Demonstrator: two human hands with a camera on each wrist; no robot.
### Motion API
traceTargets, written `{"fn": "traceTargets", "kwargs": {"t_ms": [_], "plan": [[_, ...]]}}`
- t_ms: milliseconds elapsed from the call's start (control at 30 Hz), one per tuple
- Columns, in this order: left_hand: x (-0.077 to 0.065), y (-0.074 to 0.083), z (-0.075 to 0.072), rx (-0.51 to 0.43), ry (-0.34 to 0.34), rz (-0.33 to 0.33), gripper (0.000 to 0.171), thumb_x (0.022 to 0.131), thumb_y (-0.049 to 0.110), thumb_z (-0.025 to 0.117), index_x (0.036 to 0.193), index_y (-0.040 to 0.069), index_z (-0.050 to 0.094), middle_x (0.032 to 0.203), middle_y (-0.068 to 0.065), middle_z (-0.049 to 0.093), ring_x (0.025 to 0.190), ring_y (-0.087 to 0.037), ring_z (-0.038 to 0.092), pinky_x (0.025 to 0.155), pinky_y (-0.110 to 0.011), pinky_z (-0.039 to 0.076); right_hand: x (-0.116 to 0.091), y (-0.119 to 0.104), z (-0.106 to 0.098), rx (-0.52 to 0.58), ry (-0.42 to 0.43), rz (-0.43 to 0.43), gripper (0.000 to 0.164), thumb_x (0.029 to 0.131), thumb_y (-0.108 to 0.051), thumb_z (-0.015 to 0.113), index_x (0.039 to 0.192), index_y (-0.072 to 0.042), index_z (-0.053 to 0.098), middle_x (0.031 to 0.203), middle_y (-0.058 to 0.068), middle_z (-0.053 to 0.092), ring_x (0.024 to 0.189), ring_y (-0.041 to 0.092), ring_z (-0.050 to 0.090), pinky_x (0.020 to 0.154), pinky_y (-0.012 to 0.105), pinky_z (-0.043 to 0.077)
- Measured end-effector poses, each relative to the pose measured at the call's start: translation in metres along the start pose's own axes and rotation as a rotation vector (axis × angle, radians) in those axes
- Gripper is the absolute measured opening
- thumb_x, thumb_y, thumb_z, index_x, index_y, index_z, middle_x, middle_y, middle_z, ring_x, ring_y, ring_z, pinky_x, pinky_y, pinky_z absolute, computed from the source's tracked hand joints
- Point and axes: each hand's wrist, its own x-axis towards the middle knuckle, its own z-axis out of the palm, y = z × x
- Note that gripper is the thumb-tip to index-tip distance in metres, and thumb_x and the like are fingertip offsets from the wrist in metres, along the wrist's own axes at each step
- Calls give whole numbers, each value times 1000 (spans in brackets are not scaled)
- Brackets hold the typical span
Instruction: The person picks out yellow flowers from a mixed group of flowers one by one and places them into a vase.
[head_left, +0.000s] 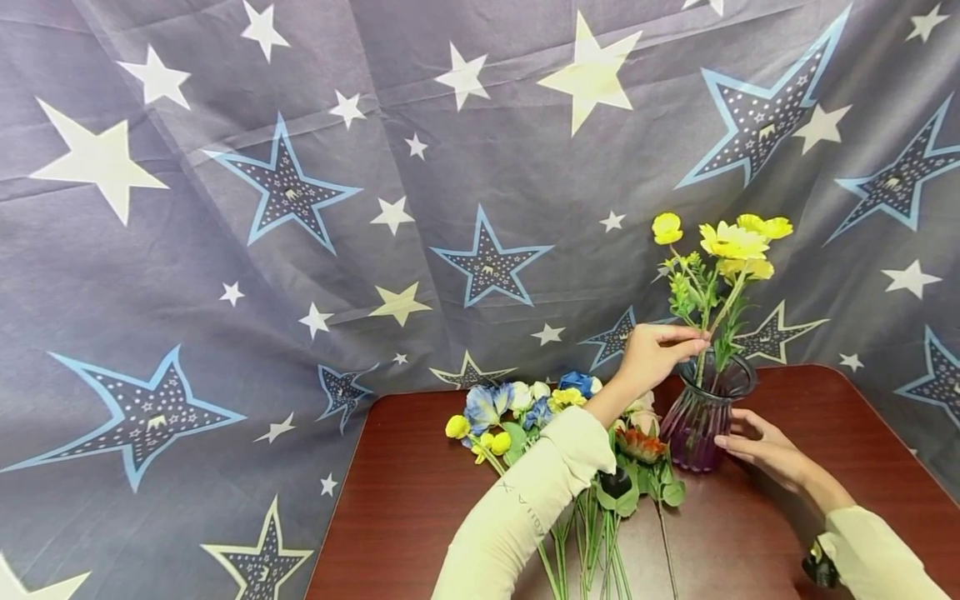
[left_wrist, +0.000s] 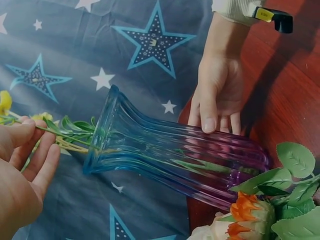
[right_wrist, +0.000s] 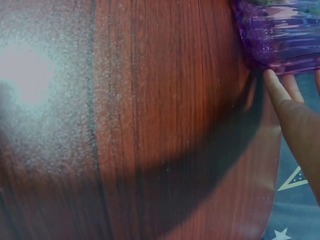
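A ribbed glass vase (head_left: 693, 429), blue-grey at its flared mouth and purple at its base, stands upright on the table. Yellow artificial flowers (head_left: 731, 242) with green leaves rise from it, their stems visible through the glass. Just above the rim, my left hand (head_left: 651, 357) pinches a flower stem (left_wrist: 64, 134) between thumb and fingertips. My right hand (head_left: 772, 454) rests its nearly straight fingers against the vase's lower right side. In the right wrist view, fingertips (right_wrist: 270, 76) meet the purple glass (right_wrist: 285, 45).
Left of the vase, a pile of artificial flowers in blue (head_left: 487, 406), yellow, white and orange (head_left: 641, 446) lies on the reddish-brown table (head_left: 405, 492), stems toward me. My left sleeve (head_left: 525, 492) crosses over it. A star-patterned cloth (head_left: 510, 167) hangs behind the table.
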Motion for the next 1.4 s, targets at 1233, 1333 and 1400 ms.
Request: {"fn": "traceTargets", "kwargs": {"t_ms": [1233,1333,1400], "plan": [[-1,-7,4,76,-2,35,20,91,11,76,108,1,80,107,-12,79,75,7,69,69,-14,58,1,5,0,-231,96,72,29,100,-11,64,127,-19,56,107,-24,64,101,-12,59,83,15,53],[-1,-7,4,98,-7,44,20,92,12,76,108,2,80,107,-12,79,74,10,67,69,-13,58,1,4,-1,-236,88,82,28,101,-14,63,128,-20,54,108,-23,63,100,-11,60,83,16,53],[-1,-8,3,116,-8,50,20,92,12,76,108,2,80,107,-11,79,74,12,65,69,-12,57,2,4,-1,-230,88,84,27,102,-14,63,127,-22,55,108,-22,64,100,-10,61,83,16,54]]}}
